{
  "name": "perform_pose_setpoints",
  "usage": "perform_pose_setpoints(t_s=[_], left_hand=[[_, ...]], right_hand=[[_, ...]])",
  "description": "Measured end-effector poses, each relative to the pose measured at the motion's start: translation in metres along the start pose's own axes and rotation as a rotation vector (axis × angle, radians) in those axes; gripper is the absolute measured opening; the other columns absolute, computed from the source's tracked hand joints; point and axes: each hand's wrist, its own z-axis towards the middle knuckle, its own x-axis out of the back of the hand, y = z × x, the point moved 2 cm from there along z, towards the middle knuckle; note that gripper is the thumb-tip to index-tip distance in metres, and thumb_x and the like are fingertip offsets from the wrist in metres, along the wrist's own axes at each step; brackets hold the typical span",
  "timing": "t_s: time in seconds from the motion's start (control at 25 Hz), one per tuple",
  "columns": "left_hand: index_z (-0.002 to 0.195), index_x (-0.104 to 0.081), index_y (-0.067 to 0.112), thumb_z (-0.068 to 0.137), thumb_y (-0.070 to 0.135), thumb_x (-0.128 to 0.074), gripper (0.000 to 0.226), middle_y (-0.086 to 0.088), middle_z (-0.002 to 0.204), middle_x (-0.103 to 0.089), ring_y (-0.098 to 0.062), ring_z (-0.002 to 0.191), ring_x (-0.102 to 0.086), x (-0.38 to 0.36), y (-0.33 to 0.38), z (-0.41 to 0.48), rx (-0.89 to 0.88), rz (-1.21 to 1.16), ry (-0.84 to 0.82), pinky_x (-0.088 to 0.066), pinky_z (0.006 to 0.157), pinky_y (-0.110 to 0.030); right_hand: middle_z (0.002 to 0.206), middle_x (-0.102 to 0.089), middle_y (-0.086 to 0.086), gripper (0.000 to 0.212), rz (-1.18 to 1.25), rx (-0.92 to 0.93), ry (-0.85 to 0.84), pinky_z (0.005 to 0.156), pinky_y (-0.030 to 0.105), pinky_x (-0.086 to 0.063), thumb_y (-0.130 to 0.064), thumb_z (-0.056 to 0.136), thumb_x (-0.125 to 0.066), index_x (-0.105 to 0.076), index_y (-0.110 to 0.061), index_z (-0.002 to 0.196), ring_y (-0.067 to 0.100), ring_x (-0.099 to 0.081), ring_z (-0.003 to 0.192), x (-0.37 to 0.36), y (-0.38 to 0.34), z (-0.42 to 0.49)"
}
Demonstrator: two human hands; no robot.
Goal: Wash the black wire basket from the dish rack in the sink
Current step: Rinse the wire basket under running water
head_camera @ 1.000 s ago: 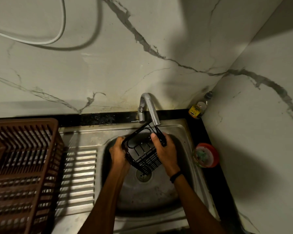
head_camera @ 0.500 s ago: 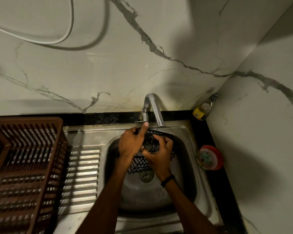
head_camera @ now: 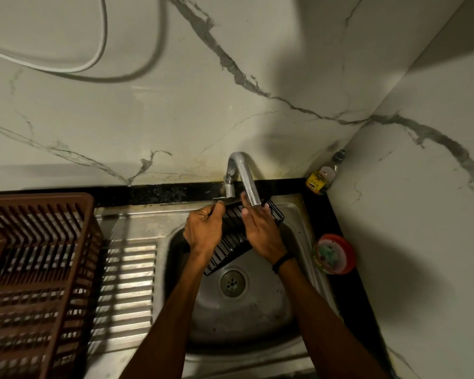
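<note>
Brown dish rack at far left on the ribbed drainboard, well apart from the hands. Over the sink, left hand closed on the black wire basket, tilted beneath the tap. Right hand flat on the basket, fingers extended; orange-rimmed tub farther right.

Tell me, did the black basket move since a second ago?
Yes. The black wire basket tipped flatter and slid back under the tap, away from the drain.

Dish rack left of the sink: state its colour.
The dish rack is reddish brown, slatted plastic, seen in the head view.
</note>
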Motion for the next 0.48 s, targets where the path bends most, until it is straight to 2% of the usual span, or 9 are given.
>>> perform_pose_setpoints(t_s=[0.08, 0.16, 0.28, 0.32, 0.4, 0.44, 0.48], left_hand=[[0.051, -0.056, 0.018, 0.095, 0.039, -0.064, 0.05, 0.003, 0.051, -0.055, -0.017, 0.058, -0.054, -0.001, 0.0, -0.012, 0.002, 0.031, 0.029, -0.044, 0.073, -0.032], [0.051, -0.057, 0.022, 0.096, 0.037, -0.064, 0.049, 0.0, 0.057, -0.06, -0.019, 0.063, -0.058, -0.004, -0.007, -0.017, 0.019, 0.029, 0.039, -0.041, 0.073, -0.03], [0.052, -0.059, 0.024, 0.097, 0.034, -0.064, 0.047, -0.004, 0.06, -0.065, -0.02, 0.064, -0.06, -0.006, -0.011, -0.018, 0.055, -0.033, 0.035, -0.041, 0.071, -0.028], [0.052, -0.058, 0.024, 0.097, 0.034, -0.064, 0.046, -0.002, 0.059, -0.063, -0.019, 0.063, -0.06, -0.006, -0.011, -0.021, 0.048, -0.023, 0.036, -0.042, 0.072, -0.028], [0.053, -0.058, 0.023, 0.096, 0.034, -0.065, 0.044, 0.004, 0.057, -0.059, -0.016, 0.062, -0.059, -0.006, -0.01, -0.028, 0.034, 0.005, 0.046, -0.047, 0.076, -0.032], [0.054, -0.058, 0.024, 0.095, 0.034, -0.065, 0.043, 0.005, 0.058, -0.059, -0.017, 0.064, -0.06, -0.006, -0.01, -0.03, 0.044, 0.001, 0.059, -0.05, 0.081, -0.035], [0.055, -0.059, 0.025, 0.095, 0.033, -0.065, 0.041, 0.005, 0.061, -0.061, -0.019, 0.068, -0.062, -0.005, -0.01, -0.029, 0.064, -0.024, 0.073, -0.052, 0.087, -0.039]], right_hand=[[0.158, -0.029, 0.01, 0.053, -0.135, -0.24, -0.06, 0.121, 0.037, -0.013, -0.04, 0.102, -0.03, -0.038, -0.014, 0.148, 0.026, -0.024, 0.145, 0.007, 0.016, 0.019], [0.154, -0.03, 0.021, 0.05, -0.254, -0.209, -0.117, 0.118, 0.044, -0.019, -0.026, 0.102, -0.032, -0.037, -0.001, 0.144, 0.036, -0.025, 0.143, -0.014, -0.002, 0.014], [0.155, -0.023, 0.026, 0.048, -0.318, -0.128, -0.126, 0.119, 0.054, -0.018, -0.024, 0.1, -0.04, -0.038, -0.001, 0.142, 0.043, -0.017, 0.145, -0.032, -0.019, 0.003], [0.154, -0.025, 0.026, 0.048, -0.33, -0.227, -0.096, 0.118, 0.056, -0.021, -0.027, 0.1, -0.039, -0.04, -0.003, 0.141, 0.042, -0.02, 0.144, -0.022, -0.008, 0.015], [0.155, -0.026, 0.023, 0.061, -0.378, -0.53, -0.038, 0.119, 0.052, -0.018, -0.037, 0.097, -0.031, -0.031, -0.003, 0.148, 0.037, -0.024, 0.143, -0.002, 0.003, 0.032], [0.158, -0.021, 0.022, 0.067, -0.344, -0.59, -0.051, 0.121, 0.049, -0.013, -0.042, 0.097, -0.027, -0.023, -0.002, 0.151, 0.035, -0.02, 0.146, -0.003, 0.003, 0.03], [0.16, -0.014, 0.021, 0.072, -0.339, -0.503, -0.065, 0.121, 0.046, -0.006, -0.046, 0.097, -0.023, -0.016, -0.001, 0.153, 0.033, -0.014, 0.148, -0.015, -0.007, 0.025]])
